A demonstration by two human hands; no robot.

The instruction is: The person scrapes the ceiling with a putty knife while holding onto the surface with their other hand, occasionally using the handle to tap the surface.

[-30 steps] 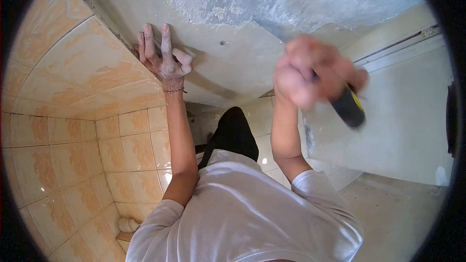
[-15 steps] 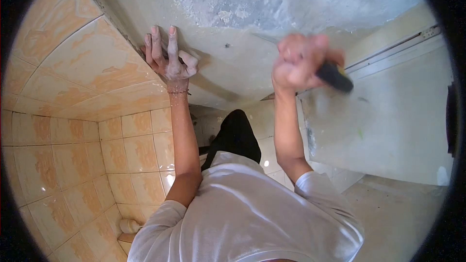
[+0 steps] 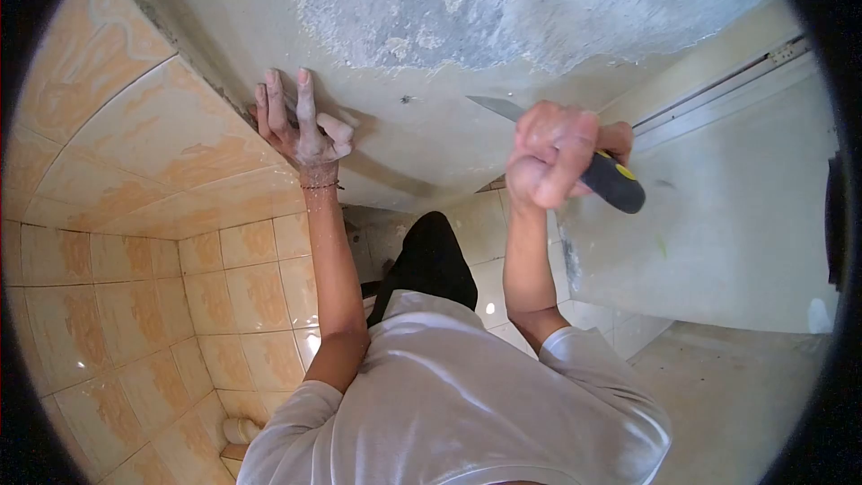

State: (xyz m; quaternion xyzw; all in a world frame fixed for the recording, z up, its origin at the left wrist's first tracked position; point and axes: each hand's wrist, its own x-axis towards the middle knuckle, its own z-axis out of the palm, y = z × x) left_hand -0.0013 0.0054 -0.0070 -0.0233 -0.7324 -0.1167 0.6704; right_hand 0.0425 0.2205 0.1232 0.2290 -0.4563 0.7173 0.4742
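My right hand (image 3: 552, 154) is wrapped round the black-and-yellow handle of a putty knife (image 3: 616, 183). Its thin metal blade points left, close to the painted wall; whether it touches the surface I cannot tell. Above the blade spreads a rough grey patch (image 3: 404, 13) where the paint is gone, with a ragged lower edge. My left hand (image 3: 305, 130), dusty with white powder, rests against the pale painted wall (image 3: 404, 148) beside the tile edge. Two of its fingers stretch upward and the others are partly bent, with nothing held.
Orange-patterned tiles (image 3: 153, 135) cover the wall on the left. On the right, a light door panel (image 3: 718, 242) stands beside a frame strip (image 3: 727, 85). A pale rounded object (image 3: 240, 431) sits low at the left. My dark-clad leg (image 3: 431, 260) shows below the wall.
My right hand and the putty knife have moved down a little, away from the grey patch's edge. My left hand stays on the wall, while the whole view has shifted slightly.
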